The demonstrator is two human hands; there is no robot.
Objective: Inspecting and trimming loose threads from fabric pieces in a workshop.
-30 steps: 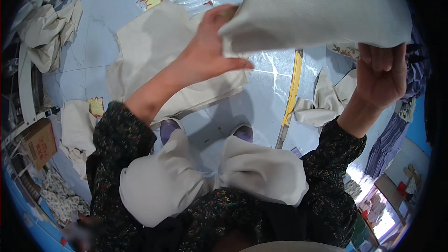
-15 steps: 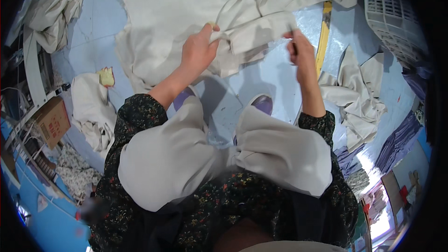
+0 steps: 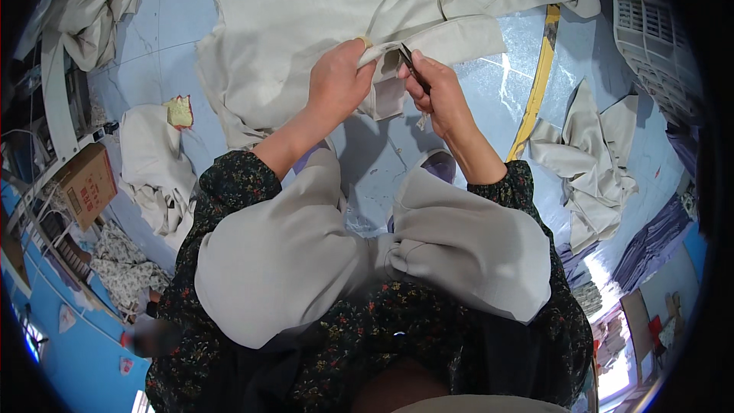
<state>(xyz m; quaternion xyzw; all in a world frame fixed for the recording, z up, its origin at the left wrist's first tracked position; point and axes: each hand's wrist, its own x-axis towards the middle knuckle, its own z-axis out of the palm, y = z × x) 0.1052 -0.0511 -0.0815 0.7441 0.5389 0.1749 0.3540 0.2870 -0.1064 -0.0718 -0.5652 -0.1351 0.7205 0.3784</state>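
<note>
A large cream garment (image 3: 287, 11) lies spread on the floor in front of my feet, its folds bunched at the right. My left hand (image 3: 336, 80) is closed on an edge of it, lifting a narrow fold of cloth between thumb and fingers. Dark thread snips (image 3: 414, 67) are in my right hand (image 3: 442, 99), fingers wrapped round them. Their pointed tips are at the lifted cloth, just right of my left hand. A pale wisp of thread or cloth (image 3: 422, 121) hangs beneath my right hand.
Cream cloth pieces (image 3: 592, 164) lie at the right, and another cream heap (image 3: 157, 168) at the left near a yellowish scrap (image 3: 180, 112). Yellow tape (image 3: 538, 84) marks the floor. A white plastic basket (image 3: 657, 30) stands far right. On the left is a cardboard box (image 3: 86, 183).
My right hand has moved left with the snips, from well apart to right beside the cloth in my left hand. The view has shifted slightly.
</note>
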